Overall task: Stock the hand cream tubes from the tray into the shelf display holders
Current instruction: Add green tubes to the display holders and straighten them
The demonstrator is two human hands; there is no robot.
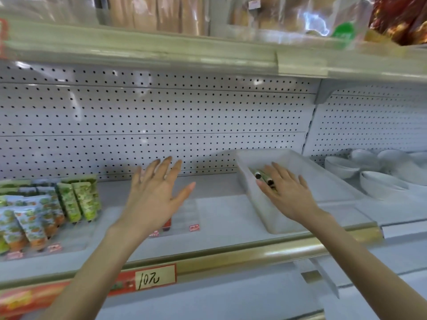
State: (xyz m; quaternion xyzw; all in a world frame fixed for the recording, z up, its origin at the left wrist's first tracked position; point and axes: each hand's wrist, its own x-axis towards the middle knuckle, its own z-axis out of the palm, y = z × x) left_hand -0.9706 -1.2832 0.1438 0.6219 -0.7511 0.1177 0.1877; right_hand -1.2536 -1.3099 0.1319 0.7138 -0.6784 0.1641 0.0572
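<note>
Two bare hands work a white pegboard-backed shelf [219,218], with the translucent plastic tray [263,204] as the fixed mark for everything else. Left of the tray, beyond a stretch of bare shelf, hand cream tubes already stocked [46,211] stand cap-down in clear display holders [76,241]: green-printed ones nearest the tray, orange-and-blue ones farther off. Another clear holder [184,218], seemingly empty bar a red-capped item partly hidden by the wrist, sits between those rows and the tray. Right of the tray, white bowls [369,174] are stacked, no part of the job. Inside the tray, toward its far end, lie the remaining tubes [262,175], green-bodied with dark caps pointing at the camera; motion blur hides their number. The right hand [288,192], fingers spread and holding nothing, reaches over the tray's near wall and covers them, contact uncertain. The left hand [157,192] hovers left of the tray, fingers splayed, empty. Done well, the pick would likely take one tube by its body, clear of the cap, so it turns cap-down for the holder, while the left hand steadies that light plastic stand
</note>
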